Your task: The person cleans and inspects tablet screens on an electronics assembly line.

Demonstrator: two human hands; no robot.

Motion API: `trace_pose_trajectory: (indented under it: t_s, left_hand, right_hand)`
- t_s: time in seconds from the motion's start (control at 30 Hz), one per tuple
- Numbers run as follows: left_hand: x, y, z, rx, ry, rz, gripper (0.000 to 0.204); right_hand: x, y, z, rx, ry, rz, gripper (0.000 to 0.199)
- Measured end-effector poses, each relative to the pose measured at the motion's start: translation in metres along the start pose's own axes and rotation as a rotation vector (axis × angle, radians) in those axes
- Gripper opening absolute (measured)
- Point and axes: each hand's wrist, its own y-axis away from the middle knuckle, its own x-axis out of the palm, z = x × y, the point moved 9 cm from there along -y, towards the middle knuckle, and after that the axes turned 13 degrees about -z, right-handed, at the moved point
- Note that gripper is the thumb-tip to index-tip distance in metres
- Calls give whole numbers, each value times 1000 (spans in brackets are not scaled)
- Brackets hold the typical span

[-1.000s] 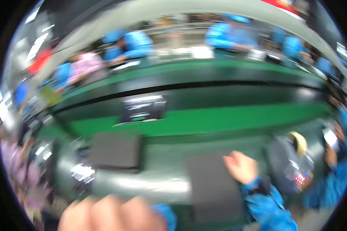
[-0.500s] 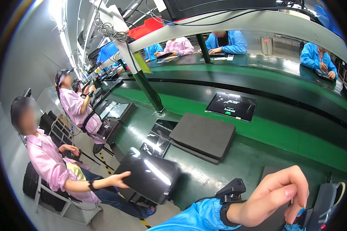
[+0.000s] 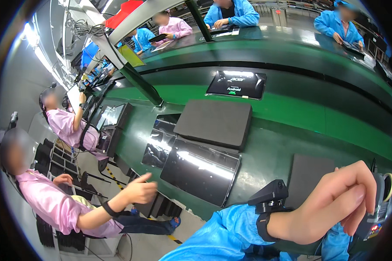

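- Curling loosely, the right hand (image 3: pixel 331 204) holds nothing; fingers (image 3: pixel 357 191) bent downward.
- Behind the fingers lies a dark foam pad (image 3: pixel 309 174) on the green bench (image 3: pixel 357 126).
- Left hand not seen.

Bare green counter (image 3: pixel 292 117) lies open beyond the dark foam pad (image 3: pixel 214 122). Glossy panels (image 3: pixel 200 170) crowd its near edge, beside a neighbour's outstretched hand (image 3: pixel 140 190).

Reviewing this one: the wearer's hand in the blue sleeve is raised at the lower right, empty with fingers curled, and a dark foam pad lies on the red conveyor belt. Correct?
Not quite. The conveyor belt is green, not red, as the head view shows. The rest holds: the hand in the blue sleeve is raised at the lower right, empty with fingers curled, and a dark foam pad lies on the belt.
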Motion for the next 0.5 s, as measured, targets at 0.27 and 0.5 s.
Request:
trace_pose_trajectory:
  t_s: [0.27,0.5]
  left_hand:
    - [-93,93,-36,-128,-644,-563,22]
    - [-327,328,-294,216,-2030,-1395,32]
  right_hand:
    - [8,-170,202,-686,2799,448,32]
    - [7,-153,168,-688,2834,504,31]
